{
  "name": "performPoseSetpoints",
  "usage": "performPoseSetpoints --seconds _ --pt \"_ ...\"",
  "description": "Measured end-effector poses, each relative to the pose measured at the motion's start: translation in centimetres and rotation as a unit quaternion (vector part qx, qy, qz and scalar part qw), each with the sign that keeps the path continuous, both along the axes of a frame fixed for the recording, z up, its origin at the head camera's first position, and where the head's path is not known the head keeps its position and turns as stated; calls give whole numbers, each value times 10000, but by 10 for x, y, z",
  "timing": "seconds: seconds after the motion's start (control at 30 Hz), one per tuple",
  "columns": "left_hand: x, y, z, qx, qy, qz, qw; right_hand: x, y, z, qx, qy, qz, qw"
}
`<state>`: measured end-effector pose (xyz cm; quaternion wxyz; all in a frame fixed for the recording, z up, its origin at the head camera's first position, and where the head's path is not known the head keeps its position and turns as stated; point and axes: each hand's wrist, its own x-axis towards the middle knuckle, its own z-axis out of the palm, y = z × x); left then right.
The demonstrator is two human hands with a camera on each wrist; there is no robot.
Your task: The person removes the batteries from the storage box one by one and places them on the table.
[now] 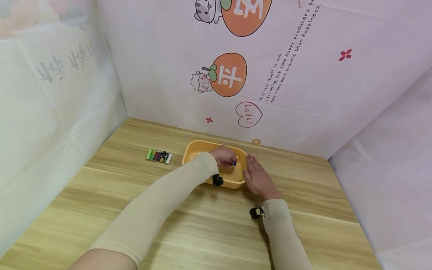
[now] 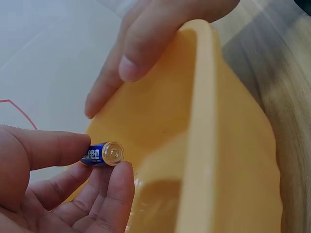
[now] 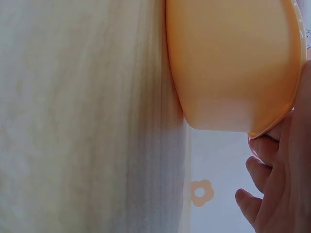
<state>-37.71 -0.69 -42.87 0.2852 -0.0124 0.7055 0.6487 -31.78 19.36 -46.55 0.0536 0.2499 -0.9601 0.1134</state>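
Note:
My left hand [image 1: 224, 154] is inside the yellow plastic basin [image 1: 194, 144], near its right end. Between thumb and fingers it pinches a blue battery [image 2: 103, 154], whose flat metal end faces the left wrist camera. The same battery [image 1: 234, 163] shows as a small dark blue spot in the head view. My right hand [image 1: 260, 180] rests against the right end of the basin, its fingers extended along the rim. Seen from the right wrist, the fingers [image 3: 262, 172] reach past the basin's outer wall [image 3: 233, 63].
To the left of the basin, several batteries [image 1: 158, 156] in mixed colours lie side by side on the wood-grain table [image 1: 209, 225]. A white printed cloth [image 1: 162, 48] hangs behind the table, and similar cloth stands at both sides.

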Motion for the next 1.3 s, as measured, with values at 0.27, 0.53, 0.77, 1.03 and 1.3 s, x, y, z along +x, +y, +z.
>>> performPoseSetpoints --seconds 0.27,0.53,0.77,1.03,1.3 --pt "1 -12 7 118 65 20 9999 0 -1 0 -50 -15 -55 10000" --pt "3 -25 14 103 104 92 9999 -1 -1 1 -35 21 -41 10000" --pt "5 -41 15 261 87 119 9996 -1 0 1 -44 -62 -56 10000" --pt "9 -56 19 322 80 215 9992 0 0 0 -45 -16 6 10000" --pt "10 -73 19 427 150 272 9986 1 0 0 -90 19 16 10000"
